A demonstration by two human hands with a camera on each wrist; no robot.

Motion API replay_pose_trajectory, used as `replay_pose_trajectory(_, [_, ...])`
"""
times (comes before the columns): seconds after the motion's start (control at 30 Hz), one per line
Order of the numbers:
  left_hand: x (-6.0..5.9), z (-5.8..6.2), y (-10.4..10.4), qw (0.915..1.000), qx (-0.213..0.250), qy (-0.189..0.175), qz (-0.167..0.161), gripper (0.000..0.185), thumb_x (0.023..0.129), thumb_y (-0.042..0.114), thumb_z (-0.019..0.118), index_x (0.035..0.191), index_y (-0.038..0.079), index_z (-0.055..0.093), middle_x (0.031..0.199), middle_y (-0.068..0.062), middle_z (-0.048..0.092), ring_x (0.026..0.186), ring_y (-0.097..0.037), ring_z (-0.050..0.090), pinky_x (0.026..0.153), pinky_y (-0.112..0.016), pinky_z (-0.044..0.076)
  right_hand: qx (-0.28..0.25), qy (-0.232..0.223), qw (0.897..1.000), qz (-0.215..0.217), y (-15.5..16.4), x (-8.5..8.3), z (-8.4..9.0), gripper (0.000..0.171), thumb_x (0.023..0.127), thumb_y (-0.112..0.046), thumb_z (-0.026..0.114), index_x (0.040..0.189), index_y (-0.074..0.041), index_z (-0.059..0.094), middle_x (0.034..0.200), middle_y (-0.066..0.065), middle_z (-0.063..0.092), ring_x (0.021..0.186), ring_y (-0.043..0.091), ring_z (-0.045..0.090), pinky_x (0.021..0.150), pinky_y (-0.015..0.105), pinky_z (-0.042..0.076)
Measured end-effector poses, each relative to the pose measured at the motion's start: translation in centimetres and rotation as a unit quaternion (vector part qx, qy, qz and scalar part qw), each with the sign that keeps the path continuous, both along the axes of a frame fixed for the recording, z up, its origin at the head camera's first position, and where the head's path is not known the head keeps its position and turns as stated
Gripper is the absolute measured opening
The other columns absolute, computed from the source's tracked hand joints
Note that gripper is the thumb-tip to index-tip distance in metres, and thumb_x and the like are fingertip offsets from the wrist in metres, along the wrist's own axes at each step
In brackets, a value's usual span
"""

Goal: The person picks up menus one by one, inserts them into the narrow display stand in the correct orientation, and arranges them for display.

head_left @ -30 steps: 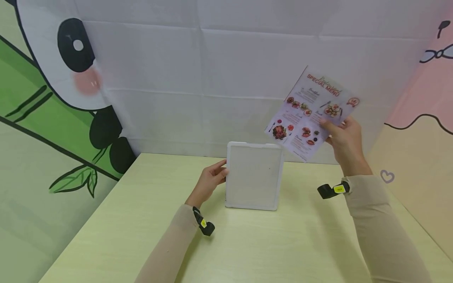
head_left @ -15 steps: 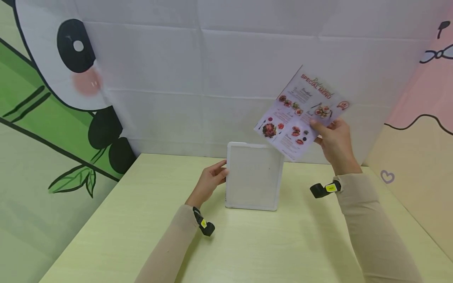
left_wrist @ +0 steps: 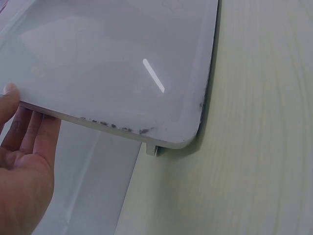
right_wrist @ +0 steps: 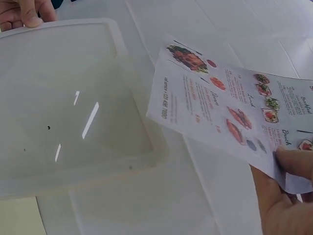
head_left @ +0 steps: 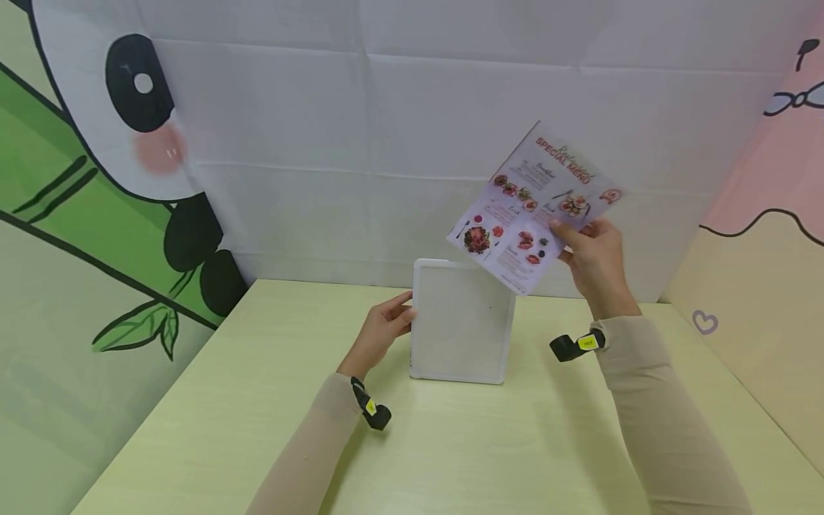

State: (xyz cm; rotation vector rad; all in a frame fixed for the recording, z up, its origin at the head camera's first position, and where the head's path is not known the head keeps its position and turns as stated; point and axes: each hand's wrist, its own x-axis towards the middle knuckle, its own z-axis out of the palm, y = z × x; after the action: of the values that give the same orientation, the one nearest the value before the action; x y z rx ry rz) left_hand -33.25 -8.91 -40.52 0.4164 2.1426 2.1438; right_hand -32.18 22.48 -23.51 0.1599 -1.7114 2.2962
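A white-framed display stand with a clear, glossy front stands upright on the table in the head view. My left hand grips its left edge, thumb in front and fingers behind. Dark scuffs mark that edge in the left wrist view, where a small foot juts out behind the lower corner. In my right hand a printed restaurant menu sheet is pinched by its lower right edge. The sheet is tilted and raised, its bottom corner overlapping the stand's top right corner in the head view. In the right wrist view the sheet bends slightly.
The pale yellow table runs back to a creased white cloth backdrop. Cartoon-printed panels border it on the left and right. Each wrist wears a black camera strap.
My right hand has carried the menu sheet leftward, from beside the stand to over its top right corner. The left hand and the stand have stayed in place.
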Motion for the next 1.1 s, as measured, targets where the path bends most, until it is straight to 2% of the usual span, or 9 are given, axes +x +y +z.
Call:
replay_pose_trajectory(0.37, [0.0,0.0,0.0,1.0,-0.003,-0.001,0.002,0.053,0.093,0.025,0.061,0.144,0.015,0.046,0.127,-0.018,0.061,0.11,-0.022,0.062,0.1,-0.038,0.051,-0.052,-0.014,0.998,0.008,-1.3,-0.3,-0.2,0.042,0.086,-0.004,0.071,0.125,-0.008,0.057,0.116,0.002,0.065,0.094,0.017,0.066,0.075,0.026,0.059])
replay_pose_trajectory(0.53, [0.0,0.0,0.0,0.9999,-0.005,-0.004,0.009,0.054,0.092,0.026,0.062,0.143,0.016,0.048,0.125,-0.016,0.062,0.109,-0.021,0.063,0.099,-0.037,0.051,-0.057,-0.031,0.998,-0.008,-2.0,-0.5,-0.5,0.039,0.085,-0.006,0.072,0.121,-0.009,0.058,0.109,0.002,0.066,0.087,0.016,0.067,0.072,0.026,0.06])
replay_pose_trajectory(0.7, [0.2,0.2,0.1,0.9999,0.0,0.006,0.011,0.051,0.094,0.02,0.06,0.143,0.011,0.047,0.123,-0.02,0.062,0.103,-0.017,0.064,0.097,-0.038,0.052,-0.059,-0.046,0.997,-0.03,-2.7,-0.7,-0.8,0.038,0.083,-0.008,0.074,0.119,-0.009,0.061,0.101,-0.001,0.07,0.08,0.014,0.068,0.068,0.025,0.06])
replay_pose_trajectory(1.1, [0.4,0.4,0.1,0.9999,0.004,0.014,0.006,0.051,0.095,0.021,0.059,0.143,0.009,0.047,0.119,-0.02,0.062,0.097,-0.012,0.065,0.096,-0.039,0.053,-0.07,-0.06,0.994,-0.05,-3.8,-1.5,-1.5,0.042,0.085,-0.012,0.073,0.125,-0.011,0.061,0.107,0.002,0.068,0.083,0.014,0.067,0.069,0.024,0.06])
